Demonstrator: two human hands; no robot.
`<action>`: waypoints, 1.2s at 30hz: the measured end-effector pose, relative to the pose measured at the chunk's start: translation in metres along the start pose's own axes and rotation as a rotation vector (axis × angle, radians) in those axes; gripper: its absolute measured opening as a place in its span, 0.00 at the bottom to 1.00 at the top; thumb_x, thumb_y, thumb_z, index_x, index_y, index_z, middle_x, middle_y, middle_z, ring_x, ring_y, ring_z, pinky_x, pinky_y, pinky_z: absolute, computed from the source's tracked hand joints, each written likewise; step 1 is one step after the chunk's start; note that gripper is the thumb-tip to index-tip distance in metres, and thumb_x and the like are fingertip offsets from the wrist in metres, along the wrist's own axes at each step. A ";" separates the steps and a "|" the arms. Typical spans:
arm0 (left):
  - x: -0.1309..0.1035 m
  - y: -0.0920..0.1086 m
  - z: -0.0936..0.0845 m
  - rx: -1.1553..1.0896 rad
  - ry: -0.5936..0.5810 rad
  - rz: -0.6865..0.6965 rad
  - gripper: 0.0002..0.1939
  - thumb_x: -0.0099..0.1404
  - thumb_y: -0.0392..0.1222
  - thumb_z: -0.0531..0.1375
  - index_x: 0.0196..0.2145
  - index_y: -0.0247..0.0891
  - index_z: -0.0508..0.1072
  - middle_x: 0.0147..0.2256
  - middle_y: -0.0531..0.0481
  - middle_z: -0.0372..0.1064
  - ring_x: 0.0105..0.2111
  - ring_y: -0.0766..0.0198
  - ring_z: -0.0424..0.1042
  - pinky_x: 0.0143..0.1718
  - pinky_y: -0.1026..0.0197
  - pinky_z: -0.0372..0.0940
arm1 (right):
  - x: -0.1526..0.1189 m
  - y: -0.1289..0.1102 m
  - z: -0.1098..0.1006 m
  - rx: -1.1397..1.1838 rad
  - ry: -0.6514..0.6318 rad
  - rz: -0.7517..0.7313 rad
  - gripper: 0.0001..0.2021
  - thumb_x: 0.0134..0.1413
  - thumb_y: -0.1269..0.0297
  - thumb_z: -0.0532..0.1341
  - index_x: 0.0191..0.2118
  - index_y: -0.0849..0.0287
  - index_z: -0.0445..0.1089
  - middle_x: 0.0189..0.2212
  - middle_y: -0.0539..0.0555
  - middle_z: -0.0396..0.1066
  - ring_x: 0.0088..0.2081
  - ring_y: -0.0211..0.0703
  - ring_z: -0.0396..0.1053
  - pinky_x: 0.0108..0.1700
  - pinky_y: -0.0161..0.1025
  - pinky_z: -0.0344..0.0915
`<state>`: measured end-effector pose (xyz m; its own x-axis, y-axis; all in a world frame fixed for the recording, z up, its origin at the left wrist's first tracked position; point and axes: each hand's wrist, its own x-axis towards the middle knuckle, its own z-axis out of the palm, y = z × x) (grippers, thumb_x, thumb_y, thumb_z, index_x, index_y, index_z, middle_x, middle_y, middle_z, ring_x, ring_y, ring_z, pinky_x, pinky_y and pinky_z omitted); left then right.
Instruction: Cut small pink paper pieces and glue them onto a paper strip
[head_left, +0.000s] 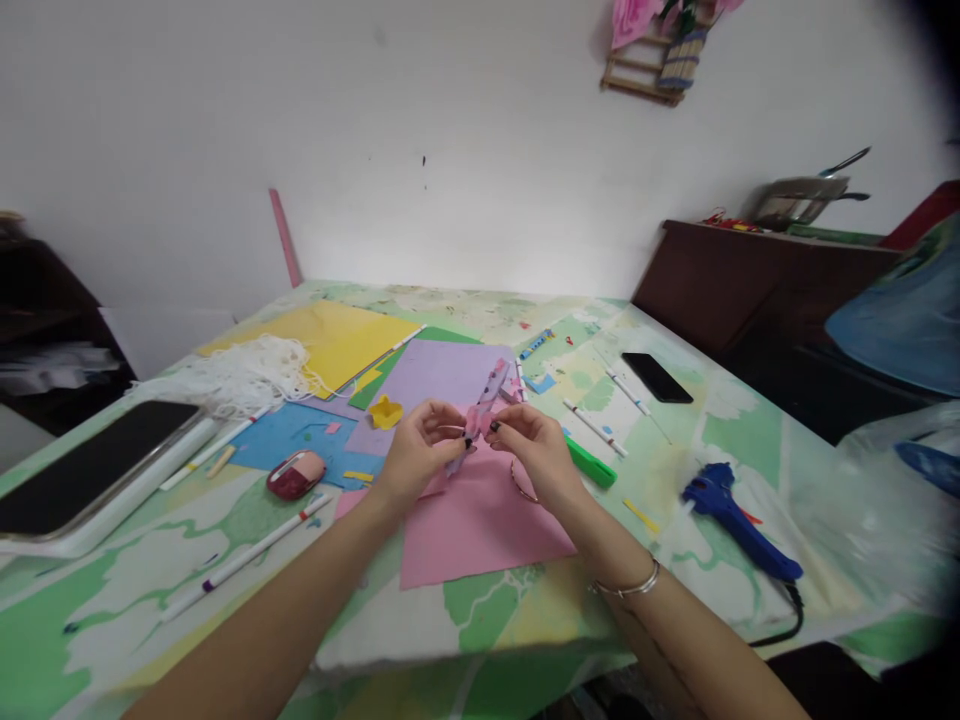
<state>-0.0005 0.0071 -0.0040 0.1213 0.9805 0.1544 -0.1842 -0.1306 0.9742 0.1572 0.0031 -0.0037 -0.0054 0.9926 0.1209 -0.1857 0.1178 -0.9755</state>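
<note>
Both hands meet over a pink sheet (487, 540) at the middle of the table. Between my fingertips is a small pink and lavender craft piece (492, 388), a narrow strip with dark spots and a pink part at its middle. My left hand (424, 445) pinches it from the left, thumb and fingers closed. From the right, my right hand (536, 445) pinches the pink part. The fingers cover some of the piece, so its full shape is hidden. A yellow flower-like cutout (385, 411) lies just left of my left hand, and a green cutter-like tool (591, 463) lies beside my right hand.
A blue glue gun (739, 520) with a black cord lies at the right. Behind it is a black phone (657, 377). White markers (596, 427) and scraps are scattered around. At the left are a tablet-like device (90, 465), white yarn (247, 375) and a reddish case (296, 474).
</note>
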 end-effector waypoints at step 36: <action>0.009 -0.006 -0.012 -0.323 -0.097 0.038 0.26 0.46 0.33 0.68 0.43 0.37 0.65 0.35 0.51 0.70 0.39 0.60 0.73 0.42 0.58 0.65 | -0.006 0.030 0.012 -0.309 -0.179 -0.137 0.09 0.45 0.63 0.63 0.34 0.60 0.68 0.28 0.53 0.74 0.30 0.43 0.73 0.35 0.40 0.68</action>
<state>-0.0105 0.0188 -0.0100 0.1979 0.9553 0.2196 -0.4883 -0.0982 0.8672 0.1395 0.0003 -0.0311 -0.1772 0.9500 0.2572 0.1082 0.2786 -0.9543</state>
